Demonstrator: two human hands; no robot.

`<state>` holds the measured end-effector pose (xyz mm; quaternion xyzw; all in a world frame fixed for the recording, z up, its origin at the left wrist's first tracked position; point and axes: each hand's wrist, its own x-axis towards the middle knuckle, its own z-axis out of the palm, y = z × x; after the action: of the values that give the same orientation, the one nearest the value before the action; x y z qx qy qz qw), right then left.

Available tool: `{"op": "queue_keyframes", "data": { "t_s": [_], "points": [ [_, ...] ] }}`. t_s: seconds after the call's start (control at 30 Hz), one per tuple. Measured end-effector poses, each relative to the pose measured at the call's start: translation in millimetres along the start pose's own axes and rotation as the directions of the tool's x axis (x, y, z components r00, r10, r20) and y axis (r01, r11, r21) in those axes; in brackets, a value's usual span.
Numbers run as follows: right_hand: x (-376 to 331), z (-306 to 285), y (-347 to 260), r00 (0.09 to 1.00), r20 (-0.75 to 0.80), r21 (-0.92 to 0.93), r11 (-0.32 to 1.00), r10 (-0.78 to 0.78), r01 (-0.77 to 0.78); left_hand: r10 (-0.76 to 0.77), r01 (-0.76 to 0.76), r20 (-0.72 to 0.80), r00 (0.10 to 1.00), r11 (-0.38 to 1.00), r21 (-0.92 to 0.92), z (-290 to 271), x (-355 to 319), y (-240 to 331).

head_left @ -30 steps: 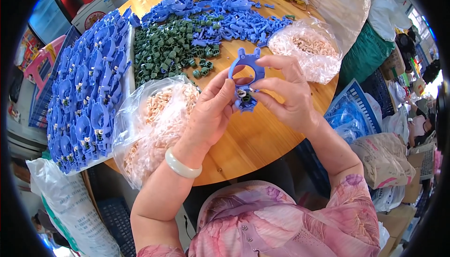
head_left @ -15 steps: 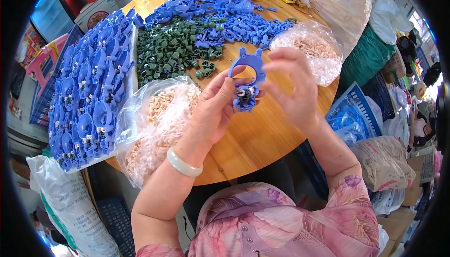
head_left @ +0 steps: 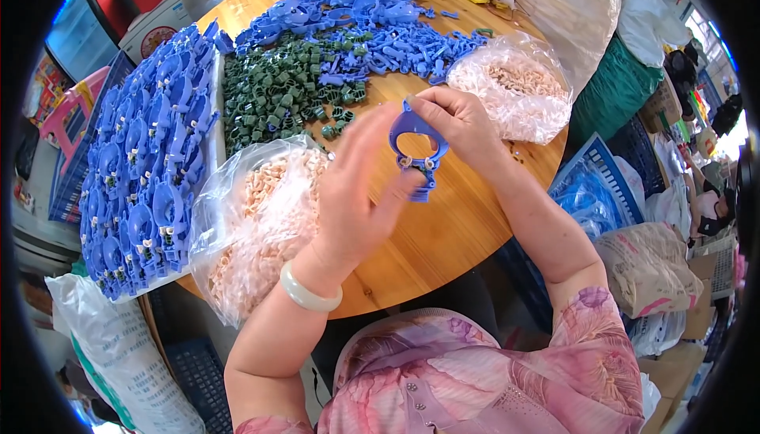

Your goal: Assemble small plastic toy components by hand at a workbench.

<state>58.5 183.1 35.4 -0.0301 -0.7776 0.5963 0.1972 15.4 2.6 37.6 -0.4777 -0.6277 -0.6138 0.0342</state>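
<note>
The right hand point(head_left: 461, 123) pinches the blue ring point(head_left: 412, 123) above the table point(head_left: 443, 232); the left hand point(head_left: 355, 188), blurred, is loosely spread beside it — contact unclear. A stray brush could knock the cream bits point(head_left: 430, 165) loose; a slack pinch, drop the ring.

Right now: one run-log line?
right hand: holds blue plastic ring-topped part | left hand: open, motion-blurred, at part's lower end, contact unclear | beside it: clear plastic bag of beige pieces
</note>
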Motion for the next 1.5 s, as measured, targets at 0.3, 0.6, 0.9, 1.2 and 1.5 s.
{"op": "queue_keyframes", "data": {
  "t_s": [0.3,0.6,0.9,1.2,1.5],
  "points": [
    [3.6,-2.4,12.8,0.988,0.052,0.033,0.988,0.147,-0.149,0.214,-0.388,0.386,0.897,0.799,0.459,13.8,-6.4,-0.4],
    [0.3,-2.2,19.1,0.871,0.232,0.243,0.841,0.433,-0.483,0.223,-0.357,0.338,0.914,0.837,0.414,17.0,-8.8,4.5],
    [3.2,-1.9,23.3,0.855,0.244,0.179,0.845,0.458,-0.503,0.139,-0.264,0.328,0.934,0.889,0.375,15.8,-11.9,2.8],
    [4.2,-8.4,31.6,0.810,0.321,0.265,0.775,0.491,-0.574,0.115,-0.219,0.319,0.941,0.924,0.314,11.4,-8.6,1.0],
    [5.7,-11.9,4.0,0.807,0.240,0.168,0.796,0.540,-0.582,-0.003,-0.059,0.263,0.965,0.972,0.228,1.8,-2.0,-3.7]
  ]
}}
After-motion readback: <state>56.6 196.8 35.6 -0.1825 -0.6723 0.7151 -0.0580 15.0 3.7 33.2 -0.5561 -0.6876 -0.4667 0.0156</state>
